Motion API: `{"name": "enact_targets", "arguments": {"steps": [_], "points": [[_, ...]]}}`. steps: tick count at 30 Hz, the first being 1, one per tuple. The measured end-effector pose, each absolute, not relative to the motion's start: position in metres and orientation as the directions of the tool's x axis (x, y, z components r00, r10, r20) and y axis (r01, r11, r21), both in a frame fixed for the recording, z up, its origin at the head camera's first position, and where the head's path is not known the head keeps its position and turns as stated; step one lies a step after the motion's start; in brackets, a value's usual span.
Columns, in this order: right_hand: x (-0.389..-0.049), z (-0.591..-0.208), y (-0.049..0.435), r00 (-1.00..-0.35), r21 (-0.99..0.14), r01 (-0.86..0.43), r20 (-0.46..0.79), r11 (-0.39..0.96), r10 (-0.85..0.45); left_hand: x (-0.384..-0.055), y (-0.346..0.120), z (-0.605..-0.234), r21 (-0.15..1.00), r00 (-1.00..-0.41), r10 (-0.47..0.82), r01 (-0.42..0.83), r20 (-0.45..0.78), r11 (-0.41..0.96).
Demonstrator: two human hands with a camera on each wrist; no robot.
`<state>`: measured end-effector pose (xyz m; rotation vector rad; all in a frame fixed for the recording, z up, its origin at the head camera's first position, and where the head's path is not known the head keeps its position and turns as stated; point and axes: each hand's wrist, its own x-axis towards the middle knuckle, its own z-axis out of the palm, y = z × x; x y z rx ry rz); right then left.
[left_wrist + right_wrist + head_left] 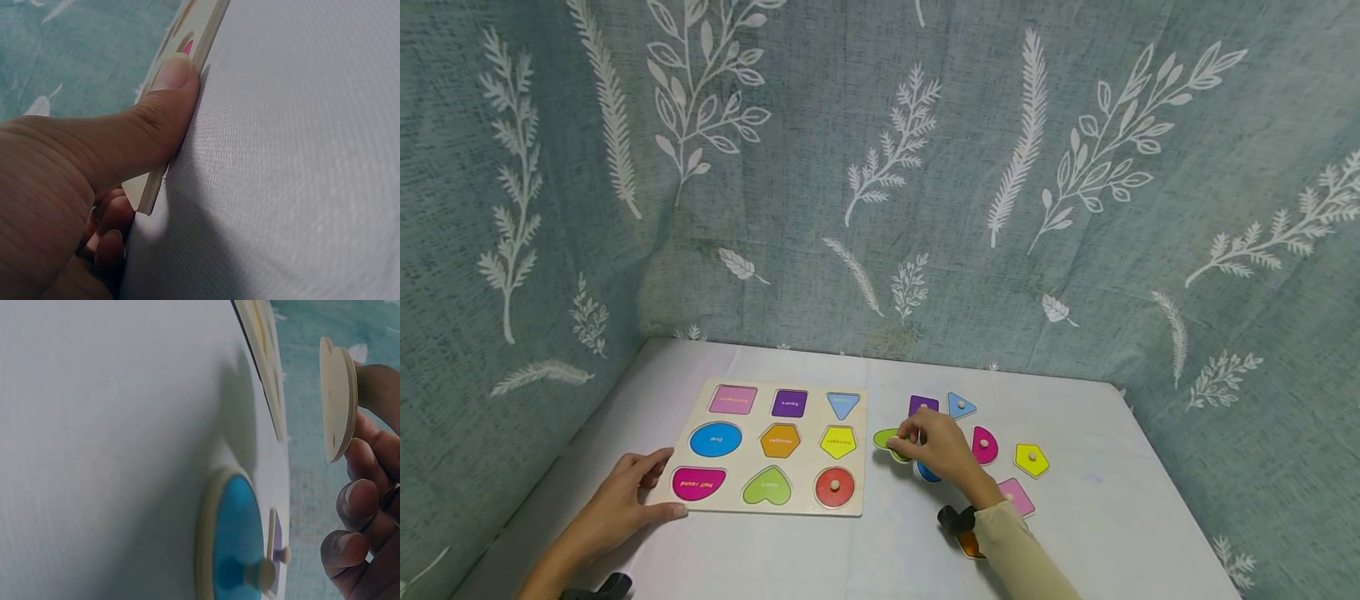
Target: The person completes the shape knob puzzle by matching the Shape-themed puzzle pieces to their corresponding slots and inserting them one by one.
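My right hand point(936, 446) pinches a green heart-shaped puzzle piece point(885, 437) just right of the wooden puzzle board point(805, 506). In the right wrist view the heart's bare wooden underside point(337, 403) shows, raised off the table. The blue oval piece point(234, 537) lies below that hand, partly hidden by it in the head view. My left hand point(625, 492) grips the board's near left corner, its thumb point(175, 81) on top by the edge and fingers curled at the side. The red circle piece point(826, 492) sits in its recess; the heart recess point(767, 487) shows bare green.
Loose knobbed pieces lie right of the board: a purple square point(919, 402), light blue triangle point(961, 406), magenta half round point(984, 447), yellow pentagon point(1032, 460), pink rectangle point(1019, 497) and orange hexagon point(970, 546). A leaf-patterned cloth point(820, 167) stands behind the white table point(1112, 500).
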<state>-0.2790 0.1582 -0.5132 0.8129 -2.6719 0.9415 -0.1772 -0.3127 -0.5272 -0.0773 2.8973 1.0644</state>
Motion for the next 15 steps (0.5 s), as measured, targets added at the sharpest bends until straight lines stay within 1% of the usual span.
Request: {"name": "enact_targets", "arguments": {"steps": [8,15], "points": [[-0.274,-0.516,0.142,-0.843,-0.559,-0.535,0.302,0.634,-0.445,-0.175,-0.314,-0.527,0.645,-0.997,-0.034,-0.069,-0.067,0.761],[-0.27,-0.519,0.128,-0.832,-0.573,-0.547,0.294,0.61,-0.47,-0.174,-0.313,-0.528,0.653,-0.999,-0.026,-0.049,-0.045,0.756]]}}
